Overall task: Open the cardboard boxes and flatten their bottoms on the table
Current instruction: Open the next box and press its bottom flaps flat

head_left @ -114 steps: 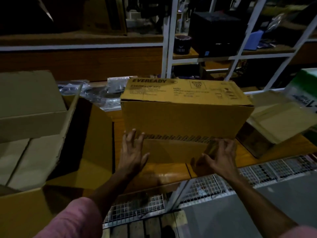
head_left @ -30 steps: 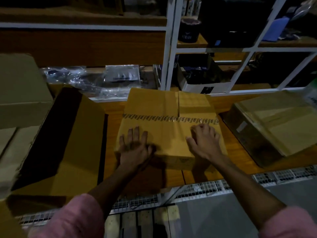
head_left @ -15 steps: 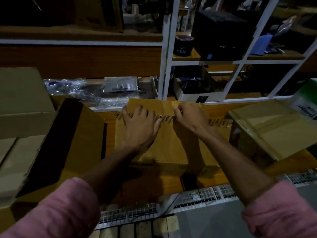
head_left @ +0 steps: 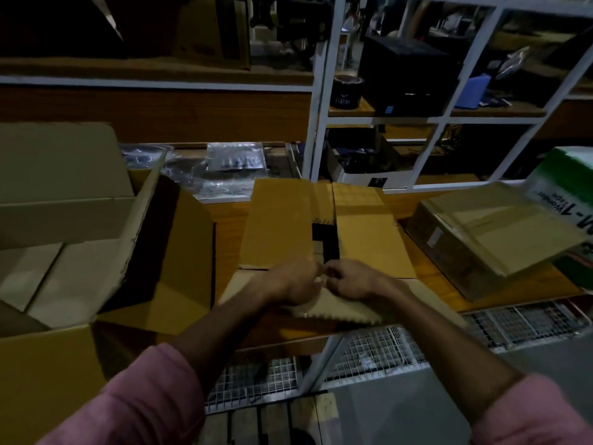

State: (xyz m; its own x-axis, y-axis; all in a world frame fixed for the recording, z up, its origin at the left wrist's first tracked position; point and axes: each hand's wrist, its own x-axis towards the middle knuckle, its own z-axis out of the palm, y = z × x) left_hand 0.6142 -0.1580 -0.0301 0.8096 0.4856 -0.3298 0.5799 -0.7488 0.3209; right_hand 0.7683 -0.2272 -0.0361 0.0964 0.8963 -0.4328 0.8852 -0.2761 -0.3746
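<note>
Nearest the camera, two pink sleeves (head_left: 144,393) are seen, with bare forearms reaching forward over the wire-mesh edge (head_left: 378,351) of the wooden table (head_left: 542,281). The left hand (head_left: 293,281) and the right hand (head_left: 348,279) are brought together, nearly touching, with fingers curled at the near flap (head_left: 340,308) of the cardboard box (head_left: 276,226); whether the flap edge or a strip of tape is pinched cannot be told. The box is set on the table directly ahead, and a dark gap is shown between its two far flaps. A large open carton (head_left: 167,271) is placed to the left, a tilted taped box (head_left: 491,236) to the right. Beyond, white shelving (head_left: 317,101) is stacked with dark items.
</note>
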